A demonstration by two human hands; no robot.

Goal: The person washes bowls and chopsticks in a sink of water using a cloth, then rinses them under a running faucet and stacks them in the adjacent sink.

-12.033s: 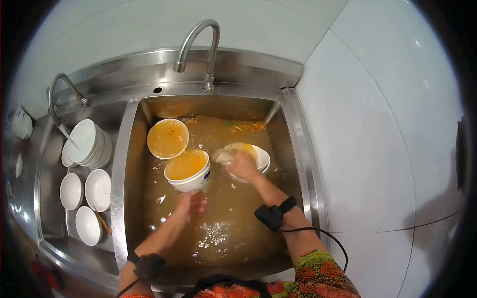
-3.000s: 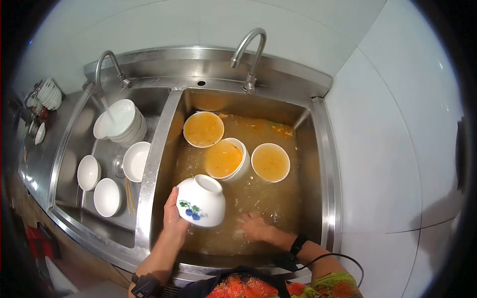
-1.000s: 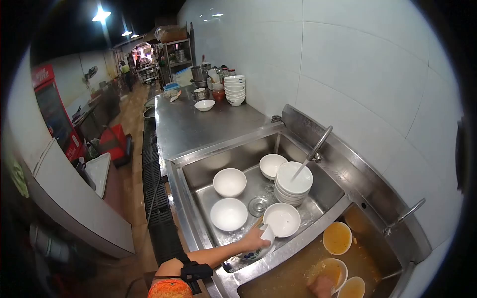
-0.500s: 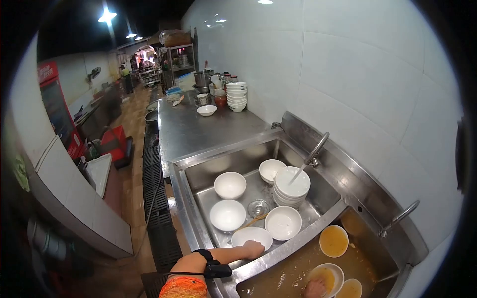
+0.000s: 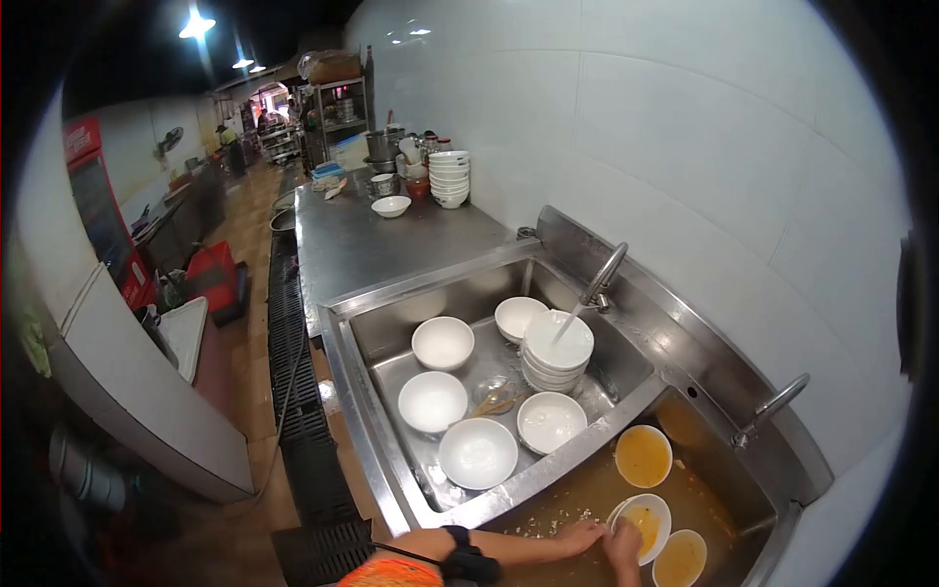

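Note:
My left hand [image 5: 581,537] reaches over the divider into the right basin, its fingers at the left rim of a white bowl [image 5: 649,517] holding yellowish liquid. My right hand [image 5: 623,540] grips that same bowl's rim, close beside my left hand. Two more bowls stand near it in the murky water, an upper one [image 5: 644,456] and a lower one [image 5: 679,559], both with orange liquid. In the left basin, a white bowl [image 5: 478,454] sits nearest the divider. Tap water runs onto a stack of white bowls [image 5: 558,340]. What my left fingers hold is too small to tell.
A steel counter [image 5: 391,249] beyond the sinks carries stacked bowls [image 5: 450,178], a single bowl and pots. Two taps rise along the wall side, one [image 5: 606,279] running. On the left are a floor grate, a red bin [image 5: 210,274] and a fridge. A person stands far off.
My left hand has let go of the bowl in the left basin and moved right to the bowl in the murky water. My right hand has come up to the rim. The view has shifted slightly.

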